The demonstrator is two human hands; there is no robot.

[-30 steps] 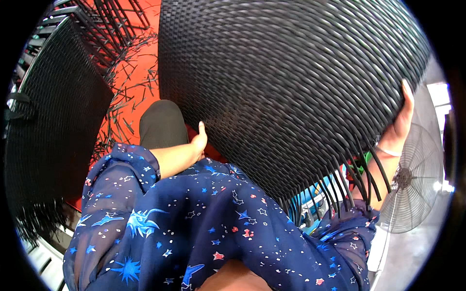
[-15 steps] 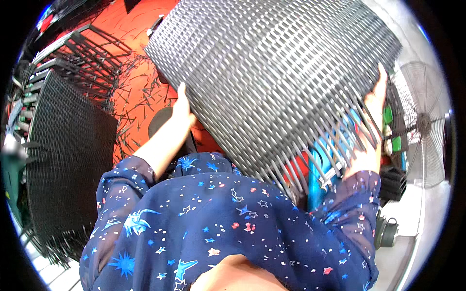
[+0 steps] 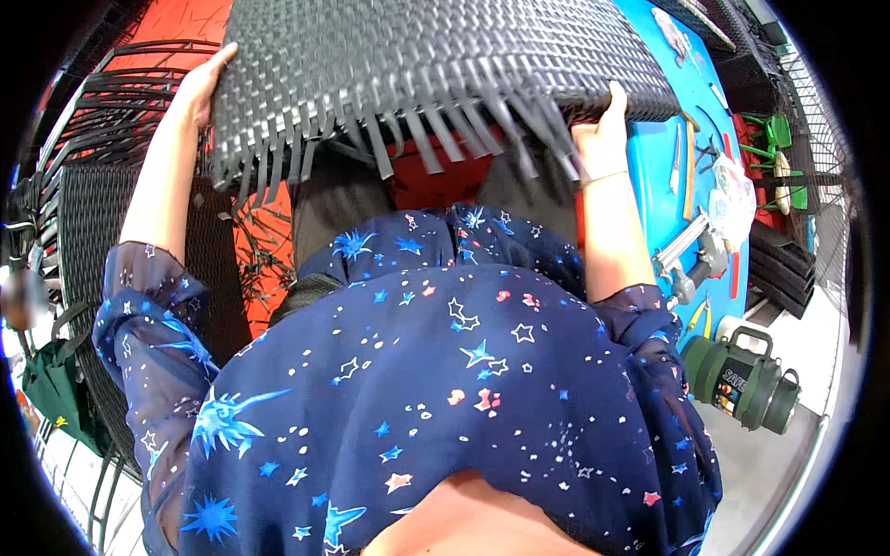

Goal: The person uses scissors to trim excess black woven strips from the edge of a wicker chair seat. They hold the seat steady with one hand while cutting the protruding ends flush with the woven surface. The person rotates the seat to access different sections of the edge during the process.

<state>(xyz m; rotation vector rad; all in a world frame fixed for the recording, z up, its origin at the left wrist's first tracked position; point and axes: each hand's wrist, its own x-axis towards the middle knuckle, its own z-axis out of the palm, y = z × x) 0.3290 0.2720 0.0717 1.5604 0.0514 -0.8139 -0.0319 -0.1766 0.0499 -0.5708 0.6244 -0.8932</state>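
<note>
A black woven wicker panel (image 3: 417, 56) is held up in front of me, its near edge fringed with loose flat strip ends (image 3: 426, 139). My left hand (image 3: 204, 88) is closed on the panel's left edge, thumb on top and fingers mostly hidden beneath. Near the right corner of the panel, my right hand (image 3: 604, 134) grips the edge, thumb up and the other fingers partly under it. Some strips hang close to this hand, and my lap shows below the fringe.
To the right, a blue tabletop (image 3: 660, 176) carries a metal tool (image 3: 681, 255), a clear plastic bag (image 3: 732, 199) and yellow-handled pliers (image 3: 698, 318). A green jug (image 3: 742, 380) stands beside it. Another woven piece (image 3: 139, 241) is at left; black scraps litter the red floor (image 3: 264, 246).
The panel has turned from a slant to nearly square in front of me, its fringe now facing me. My left hand moved up and left; my right hand moved left along with it.
</note>
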